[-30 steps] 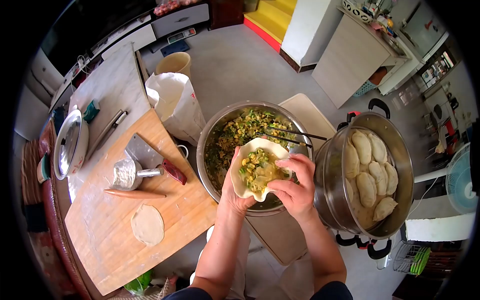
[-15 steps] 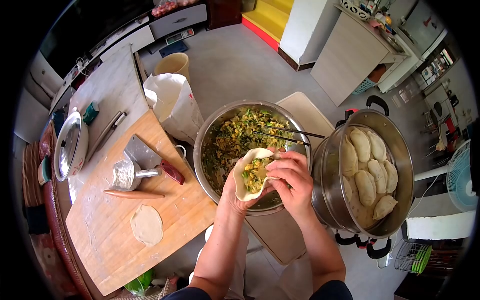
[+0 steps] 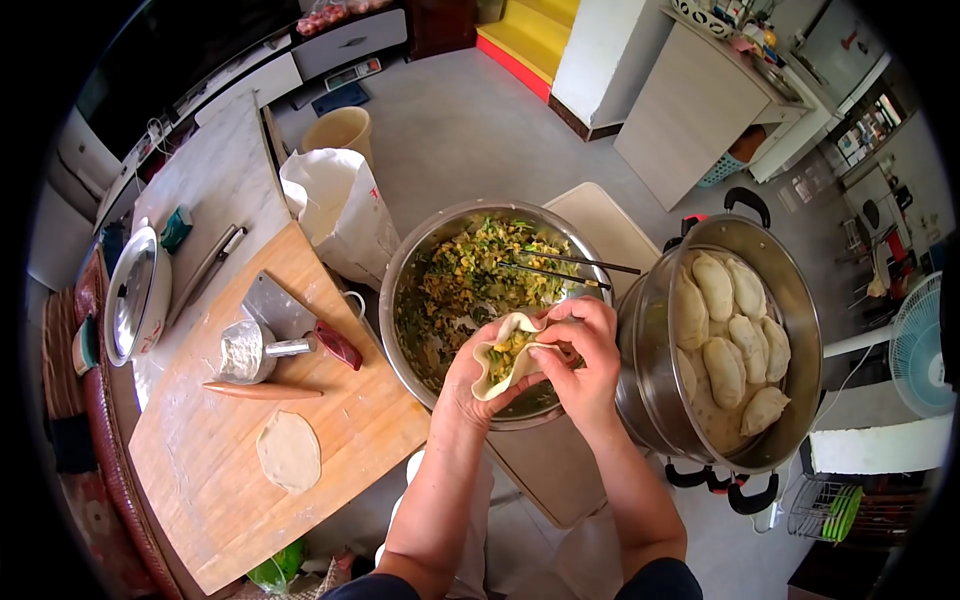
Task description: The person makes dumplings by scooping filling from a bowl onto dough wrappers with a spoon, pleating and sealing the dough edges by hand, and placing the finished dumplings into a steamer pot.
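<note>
The left hand [image 3: 462, 376] cups and right hand [image 3: 586, 362] pinches the dough wrapper [image 3: 492, 377] above the steel bowl's [image 3: 388, 328] near rim, presumably keeping filling [image 3: 507, 356] in.

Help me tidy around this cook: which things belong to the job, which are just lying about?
In the job:
frilled pale dough wrapper between left hand and right hand
round steel bowl of yellow-green filling, thin dark chopsticks
steel steamer pot of whitish dumplings
flat cream dough disc, tan wooden board

Apparently lying about:
round pale-blue fan
light-blue lattice basket
</note>
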`<state>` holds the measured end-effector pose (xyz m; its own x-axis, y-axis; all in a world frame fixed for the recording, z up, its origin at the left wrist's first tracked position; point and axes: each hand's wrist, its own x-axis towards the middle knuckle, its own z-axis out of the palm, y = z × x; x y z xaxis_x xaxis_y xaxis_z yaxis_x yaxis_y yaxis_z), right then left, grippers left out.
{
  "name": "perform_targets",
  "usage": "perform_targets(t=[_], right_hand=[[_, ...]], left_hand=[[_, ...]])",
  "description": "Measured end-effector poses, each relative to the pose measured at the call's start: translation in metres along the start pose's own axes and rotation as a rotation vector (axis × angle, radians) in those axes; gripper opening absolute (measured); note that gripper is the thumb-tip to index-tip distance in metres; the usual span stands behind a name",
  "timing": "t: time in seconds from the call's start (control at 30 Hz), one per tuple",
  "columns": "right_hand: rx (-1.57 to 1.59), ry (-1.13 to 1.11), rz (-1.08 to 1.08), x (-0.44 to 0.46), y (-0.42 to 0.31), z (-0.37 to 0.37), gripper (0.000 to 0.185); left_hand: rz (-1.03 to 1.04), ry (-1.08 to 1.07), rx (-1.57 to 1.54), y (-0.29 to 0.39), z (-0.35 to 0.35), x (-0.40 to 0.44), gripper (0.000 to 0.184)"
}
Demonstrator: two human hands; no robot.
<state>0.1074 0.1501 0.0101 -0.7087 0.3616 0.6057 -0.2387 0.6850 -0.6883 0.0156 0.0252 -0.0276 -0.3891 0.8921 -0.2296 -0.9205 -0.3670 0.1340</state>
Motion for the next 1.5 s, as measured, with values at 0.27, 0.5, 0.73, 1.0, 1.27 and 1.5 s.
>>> perform_targets(t=[0.27, 0.5, 0.73, 1.0, 1.27, 1.5], right_hand=[[0.143, -0.004, 0.182, 0.002, -0.004, -0.001, 0.031], [0.198, -0.137, 0.189, -0.003, 0.01, -0.01, 0.025], [0.296, -0.16, 0.337, -0.002, 0.009, -0.014, 0.02], [0.468, -0.114, 0.527, -0.008, 0.018, -0.014, 0.012], [0.498, -0.095, 0.527, -0.005, 0.012, -0.015, 0.013], [0.41, -0.153, 0.475, 0.013, -0.008, -0.015, 0.019]], left_hand=[[-0.027, -0.074, 0.001, 0.001, -0.011, 0.001, 0.025], [-0.038, -0.037, -0.01, 0.0, -0.003, 0.001, 0.02], [-0.046, -0.092, -0.024, -0.002, -0.002, 0.003, 0.02], [-0.073, -0.137, -0.064, -0.006, -0.002, 0.004, 0.044], [0.023, -0.204, 0.055, -0.007, 0.003, -0.002, 0.088], [0.023, -0.218, -0.009, -0.001, 0.004, -0.003, 0.082]])
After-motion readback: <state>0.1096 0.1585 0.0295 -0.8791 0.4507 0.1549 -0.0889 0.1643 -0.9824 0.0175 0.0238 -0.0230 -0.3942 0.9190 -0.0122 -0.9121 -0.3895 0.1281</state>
